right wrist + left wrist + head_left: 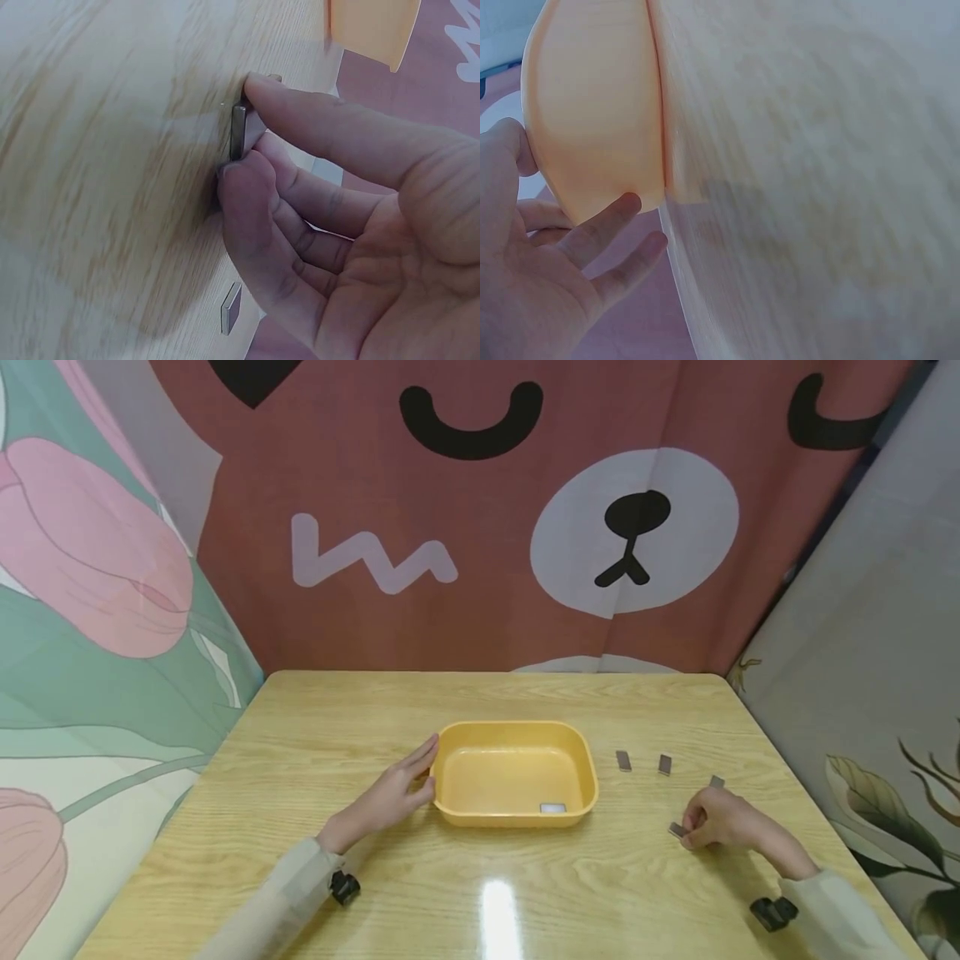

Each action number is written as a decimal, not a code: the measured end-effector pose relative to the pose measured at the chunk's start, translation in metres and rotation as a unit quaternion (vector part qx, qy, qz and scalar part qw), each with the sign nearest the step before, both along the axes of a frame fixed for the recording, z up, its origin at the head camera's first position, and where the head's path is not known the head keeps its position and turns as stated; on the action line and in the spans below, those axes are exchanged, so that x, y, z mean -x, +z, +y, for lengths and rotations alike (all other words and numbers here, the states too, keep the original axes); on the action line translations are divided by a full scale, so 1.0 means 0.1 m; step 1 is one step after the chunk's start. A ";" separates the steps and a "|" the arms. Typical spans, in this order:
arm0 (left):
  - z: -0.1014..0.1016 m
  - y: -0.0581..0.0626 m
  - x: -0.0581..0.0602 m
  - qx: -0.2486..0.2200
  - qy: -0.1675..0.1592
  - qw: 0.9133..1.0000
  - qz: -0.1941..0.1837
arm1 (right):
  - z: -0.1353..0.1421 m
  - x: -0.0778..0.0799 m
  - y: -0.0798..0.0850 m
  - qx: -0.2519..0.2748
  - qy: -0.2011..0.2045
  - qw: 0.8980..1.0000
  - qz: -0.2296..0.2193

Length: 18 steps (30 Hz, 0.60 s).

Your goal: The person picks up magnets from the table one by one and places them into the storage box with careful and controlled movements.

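Note:
A yellow rectangular tray (487, 777) stands mid-table with a small flat silvery rectangular block (552, 808) inside, near its front right. My left hand (386, 797) touches the tray's left side, fingers extended along the outer wall (600, 112) in the left wrist view. To the tray's right, my right hand (727, 822) pinches another small flat rectangular block (238, 131) between thumb and index fingertip, low at the tabletop. Whether that block still touches the table, I cannot tell. Just behind the right hand lies a partly hidden block (717, 782).
Two more dark flat blocks, one nearer the tray (623, 761) and one farther right (665, 765), lie on the wooden table (337, 718). Behind the table hangs a brown curtain (480, 627) with a printed bear. Patterned cloth hangs at both sides.

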<state>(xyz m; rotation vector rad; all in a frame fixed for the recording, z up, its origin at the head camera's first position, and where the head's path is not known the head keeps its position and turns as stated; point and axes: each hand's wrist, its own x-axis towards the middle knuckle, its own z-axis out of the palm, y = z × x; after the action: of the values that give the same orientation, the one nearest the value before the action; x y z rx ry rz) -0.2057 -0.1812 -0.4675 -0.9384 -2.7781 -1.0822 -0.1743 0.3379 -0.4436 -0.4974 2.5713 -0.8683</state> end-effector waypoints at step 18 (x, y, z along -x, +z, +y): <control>0.01 0.00 0.00 -0.010 0.000 1.000 0.005 | 0.01 0.01 -0.02 -0.001 -0.012 1.000 -0.009</control>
<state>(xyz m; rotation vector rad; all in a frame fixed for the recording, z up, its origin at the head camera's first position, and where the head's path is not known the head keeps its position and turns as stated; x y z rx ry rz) -0.2057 -0.1798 -0.4679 -0.9399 -2.7539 -1.0984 -0.1749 0.3386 -0.4460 -0.4580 2.5663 -0.8734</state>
